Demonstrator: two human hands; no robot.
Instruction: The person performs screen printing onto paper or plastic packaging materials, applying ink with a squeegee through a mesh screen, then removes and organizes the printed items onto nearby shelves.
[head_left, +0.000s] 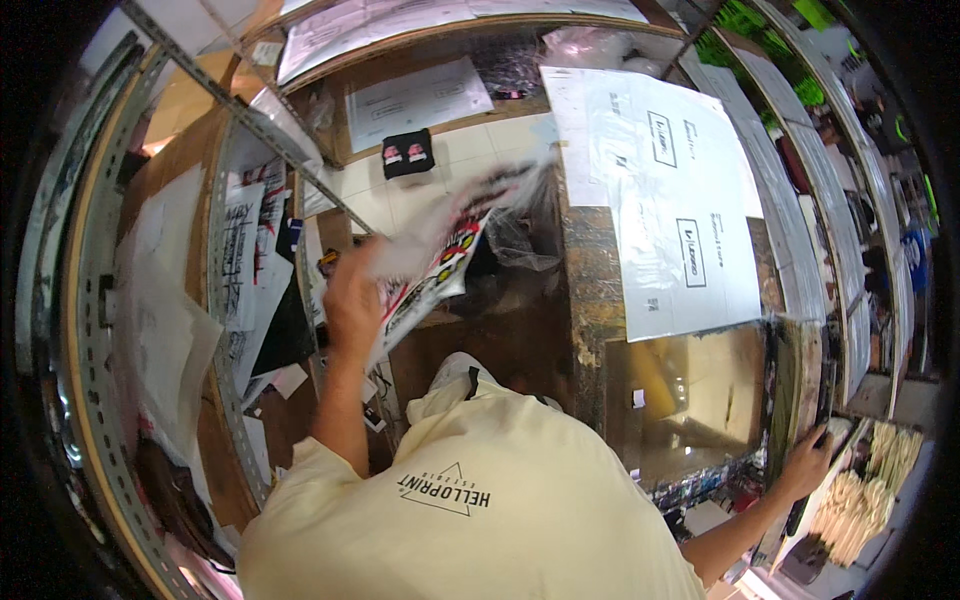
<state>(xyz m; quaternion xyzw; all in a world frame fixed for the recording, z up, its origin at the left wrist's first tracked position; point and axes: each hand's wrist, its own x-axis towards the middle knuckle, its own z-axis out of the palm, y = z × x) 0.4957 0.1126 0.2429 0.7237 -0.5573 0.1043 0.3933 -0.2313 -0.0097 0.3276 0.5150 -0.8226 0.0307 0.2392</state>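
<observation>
My left hand point(352, 300) is closed on the edge of a thin printed sheet point(440, 270) with red, black and yellow graphics. The sheet is raised in front of me, tilted up and to the right, and its far end is smeared by motion. Off to the lower right, my right hand point(806, 464) has its fingers wrapped round a black bar point(797, 515) beside the worn table; what the bar belongs to cannot be made out.
White printed sheets under clear film point(660, 200) lie on the worn table at right. A dark folded garment point(407, 153) rests on the tiled floor ahead. Metal-framed shelves with papers stand at left. A bundle of pale wooden-looking pieces point(860, 490) lies at far right.
</observation>
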